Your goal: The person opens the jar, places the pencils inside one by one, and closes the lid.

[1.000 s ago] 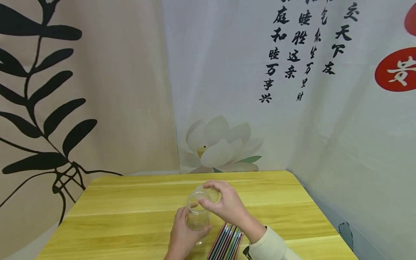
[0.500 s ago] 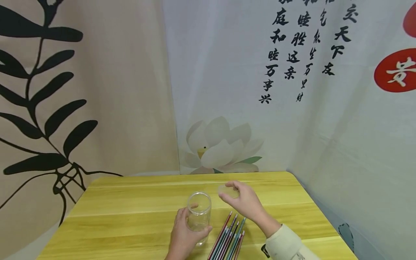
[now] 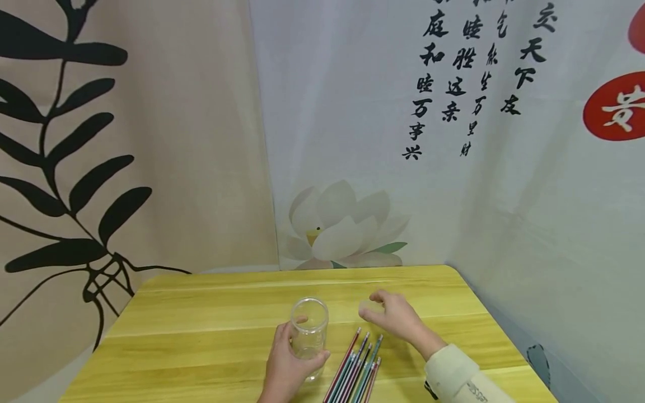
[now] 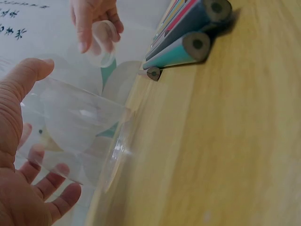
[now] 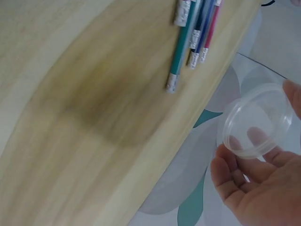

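Wood tabletop (image 3: 201, 330): clear jar (image 3: 312, 333) upright, gripped in left hand (image 3: 288, 364); round lid (image 5: 256, 117) pinched in right hand (image 3: 397, 319).

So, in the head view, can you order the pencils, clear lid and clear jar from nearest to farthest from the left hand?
1. Clear jar: gripped in the left hand.
2. Pencils: on the table, just right of the jar.
3. Clear lid: farther right, held in the right hand.
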Action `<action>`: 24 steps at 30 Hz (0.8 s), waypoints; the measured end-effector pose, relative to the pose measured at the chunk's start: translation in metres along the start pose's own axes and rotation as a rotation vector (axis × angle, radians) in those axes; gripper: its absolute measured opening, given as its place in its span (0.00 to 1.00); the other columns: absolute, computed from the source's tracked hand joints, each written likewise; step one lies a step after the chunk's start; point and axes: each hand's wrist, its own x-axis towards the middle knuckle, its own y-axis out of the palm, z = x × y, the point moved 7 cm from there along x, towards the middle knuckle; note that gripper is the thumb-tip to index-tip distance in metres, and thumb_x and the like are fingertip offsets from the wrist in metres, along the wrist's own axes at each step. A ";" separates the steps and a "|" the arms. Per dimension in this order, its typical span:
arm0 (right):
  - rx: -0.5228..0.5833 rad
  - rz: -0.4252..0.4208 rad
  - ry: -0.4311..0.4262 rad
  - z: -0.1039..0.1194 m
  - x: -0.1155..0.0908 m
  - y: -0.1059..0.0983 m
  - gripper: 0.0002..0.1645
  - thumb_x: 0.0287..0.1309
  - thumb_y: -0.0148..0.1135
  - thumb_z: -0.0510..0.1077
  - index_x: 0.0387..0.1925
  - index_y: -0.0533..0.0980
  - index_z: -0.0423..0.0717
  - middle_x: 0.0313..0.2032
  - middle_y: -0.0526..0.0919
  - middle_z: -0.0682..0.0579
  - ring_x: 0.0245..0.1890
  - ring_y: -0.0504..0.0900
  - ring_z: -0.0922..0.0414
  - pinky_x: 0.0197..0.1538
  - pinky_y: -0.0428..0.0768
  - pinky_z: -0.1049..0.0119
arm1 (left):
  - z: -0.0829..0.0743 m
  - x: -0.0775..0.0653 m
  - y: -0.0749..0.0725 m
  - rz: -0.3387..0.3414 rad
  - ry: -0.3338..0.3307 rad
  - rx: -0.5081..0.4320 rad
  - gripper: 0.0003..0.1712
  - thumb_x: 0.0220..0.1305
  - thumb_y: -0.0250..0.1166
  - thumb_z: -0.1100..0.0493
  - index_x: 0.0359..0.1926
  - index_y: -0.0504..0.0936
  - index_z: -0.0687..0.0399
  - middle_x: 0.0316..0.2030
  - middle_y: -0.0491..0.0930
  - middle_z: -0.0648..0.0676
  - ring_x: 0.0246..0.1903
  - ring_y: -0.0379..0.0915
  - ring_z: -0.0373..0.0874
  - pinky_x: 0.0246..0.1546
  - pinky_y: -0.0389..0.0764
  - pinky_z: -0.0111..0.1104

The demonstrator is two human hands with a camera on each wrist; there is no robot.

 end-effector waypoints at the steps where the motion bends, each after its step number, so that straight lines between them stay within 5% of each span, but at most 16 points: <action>1: -0.003 0.014 -0.001 -0.001 -0.001 0.003 0.38 0.67 0.70 0.64 0.64 0.80 0.41 0.63 0.85 0.42 0.62 0.84 0.40 0.63 0.83 0.40 | 0.000 -0.001 0.000 0.002 0.002 0.000 0.49 0.44 0.89 0.48 0.67 0.74 0.35 0.59 0.73 0.51 0.59 0.76 0.56 0.53 0.86 0.59; 24: 0.027 0.152 -0.046 -0.020 0.007 0.030 0.38 0.67 0.72 0.61 0.64 0.77 0.36 0.62 0.84 0.37 0.61 0.84 0.38 0.63 0.82 0.38 | -0.001 0.006 0.006 -0.007 0.004 -0.017 0.49 0.45 0.89 0.49 0.68 0.75 0.40 0.59 0.73 0.53 0.59 0.76 0.55 0.53 0.86 0.56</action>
